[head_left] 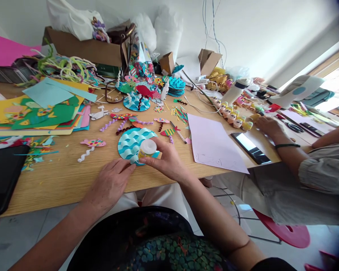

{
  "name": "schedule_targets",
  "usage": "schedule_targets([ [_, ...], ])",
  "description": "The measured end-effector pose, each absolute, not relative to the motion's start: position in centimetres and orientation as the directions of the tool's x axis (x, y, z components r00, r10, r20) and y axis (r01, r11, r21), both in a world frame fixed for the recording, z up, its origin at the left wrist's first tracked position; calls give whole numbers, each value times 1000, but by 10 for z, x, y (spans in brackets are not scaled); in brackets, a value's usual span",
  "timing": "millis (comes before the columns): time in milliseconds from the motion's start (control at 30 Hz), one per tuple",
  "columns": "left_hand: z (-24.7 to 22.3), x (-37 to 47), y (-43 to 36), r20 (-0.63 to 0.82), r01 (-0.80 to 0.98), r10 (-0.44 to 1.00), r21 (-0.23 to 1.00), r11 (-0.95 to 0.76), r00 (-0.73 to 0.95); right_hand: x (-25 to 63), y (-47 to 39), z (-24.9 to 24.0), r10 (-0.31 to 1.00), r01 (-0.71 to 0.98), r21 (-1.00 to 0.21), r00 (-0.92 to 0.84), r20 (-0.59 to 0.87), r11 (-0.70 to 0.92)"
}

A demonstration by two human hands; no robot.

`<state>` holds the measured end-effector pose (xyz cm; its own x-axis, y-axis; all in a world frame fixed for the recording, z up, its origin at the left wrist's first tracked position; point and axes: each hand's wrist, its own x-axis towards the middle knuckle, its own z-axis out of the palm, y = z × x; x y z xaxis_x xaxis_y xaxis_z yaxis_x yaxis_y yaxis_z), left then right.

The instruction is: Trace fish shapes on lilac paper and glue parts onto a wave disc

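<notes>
My right hand [169,160] is closed around a glue stick [147,147] with a round white end and a yellow label. It holds the stick over the near right part of a round blue card disc [125,145], which bears rows of pale wavy paper strips. At the disc's near edge, the fingertips of my left hand [111,178] are pinched together on its rim. The stick's lower end is hidden. Paper fish with curled pipe-cleaner tails lie close by, among them a spotted fish [94,143] and a striped fish [169,131].
A lilac sheet [214,145] and a phone [251,148] lie to the right, near another person's hand [268,126]. Coloured paper [5,113] and a black tablet [4,177] are left. Finished wave discs [176,87] are stacked behind, near a white bottle [165,90].
</notes>
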<state>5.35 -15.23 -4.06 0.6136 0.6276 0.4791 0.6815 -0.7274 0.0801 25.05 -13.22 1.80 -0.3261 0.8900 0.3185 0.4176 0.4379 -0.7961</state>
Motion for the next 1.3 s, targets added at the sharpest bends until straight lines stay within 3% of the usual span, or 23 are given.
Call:
schedule_targets([
  [167,-43,54,-152,483,691,641,96,-717,597,248,-131,27,839,495,-688,-425,340,530],
  [633,-48,52,-150,506,667,598,59,-743,621,235,-127,23,819,493,-663,-438,370,563],
  [1100,-42,54,-151,486,689,624,58,-722,613,263,-133,12,902,352,-848,-321,290,397],
  [1300,-42,54,-151,497,682,609,48,-730,618,255,-130,12,884,364,-827,-356,301,428],
])
